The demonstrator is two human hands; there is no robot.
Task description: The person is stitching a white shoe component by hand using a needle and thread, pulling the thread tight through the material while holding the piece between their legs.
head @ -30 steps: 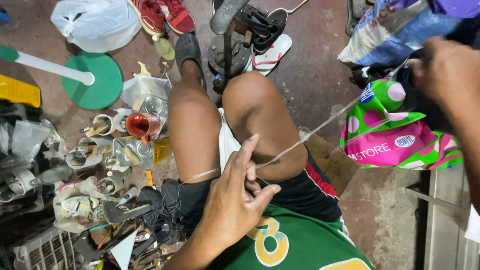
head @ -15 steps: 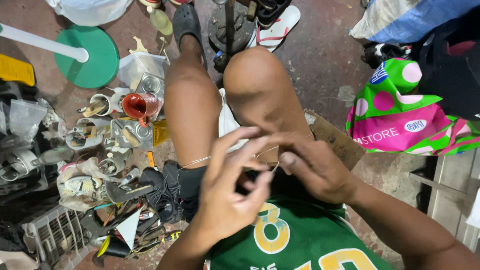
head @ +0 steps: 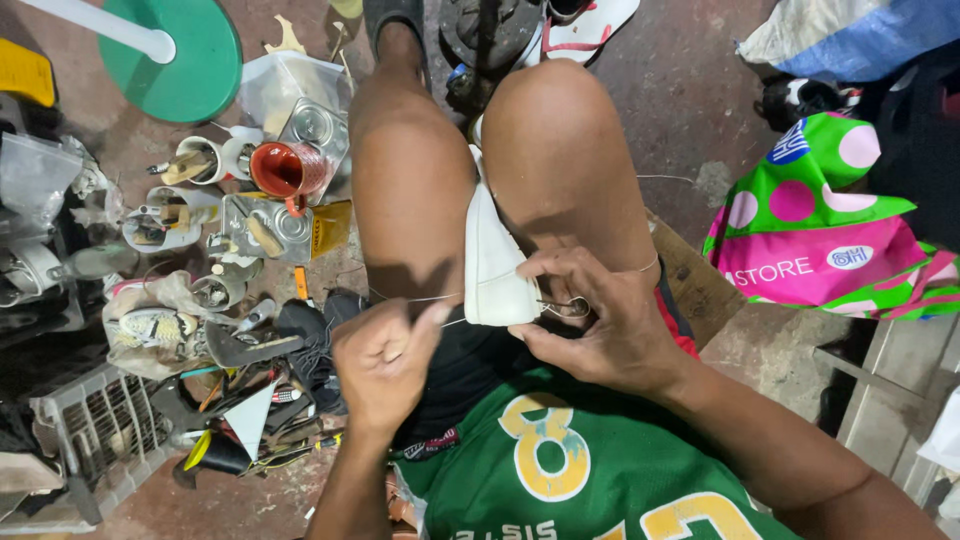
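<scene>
I saw that my right hand (head: 610, 325) had come back to pinch the white shoe (head: 495, 265) held between my knees, while my left hand (head: 385, 360) had closed tight, pulling the thread (head: 415, 298) sideways.

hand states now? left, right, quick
Left hand: closed in a fist, pinching the thread.
Right hand: fingers closed on the heel of the white shoe clamped between the knees.
</scene>
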